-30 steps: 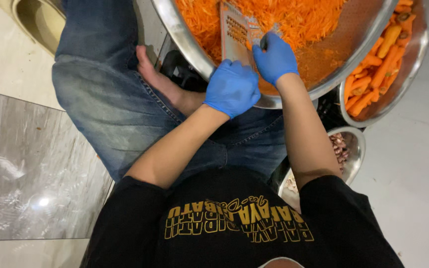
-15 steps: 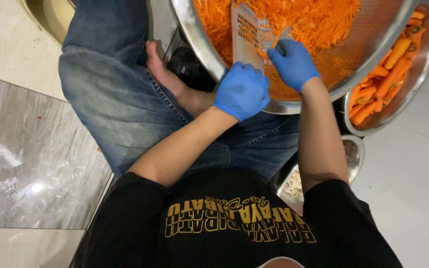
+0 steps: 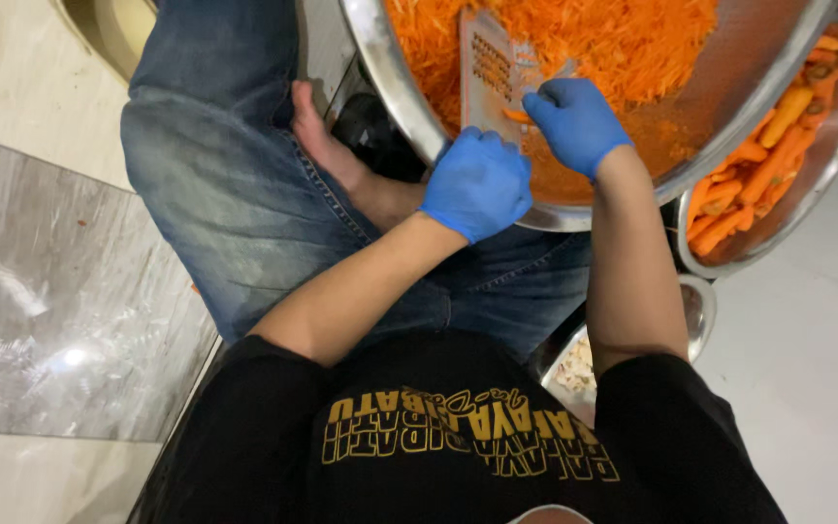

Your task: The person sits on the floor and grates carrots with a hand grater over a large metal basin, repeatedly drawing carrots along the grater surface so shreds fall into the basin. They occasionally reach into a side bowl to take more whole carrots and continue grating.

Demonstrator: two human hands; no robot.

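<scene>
left hand [image 3: 477, 184] in blue glove, fist closed around the lower end of the flat metal grater [image 3: 493, 73], at frame centre-top, touching the near rim of the large round steel bowl [image 3: 380, 68]. grater leans tilted into the bowl over the heap of shredded orange carrot [image 3: 632, 44]. right hand [image 3: 574, 121], also blue-gloved, fingers pinched on a small orange carrot stub [image 3: 516, 114] pressed against the grater face. smaller steel bowl [image 3: 831, 160] of peeled carrot pieces [image 3: 758, 165] at upper right, just beside the big one.
</scene>
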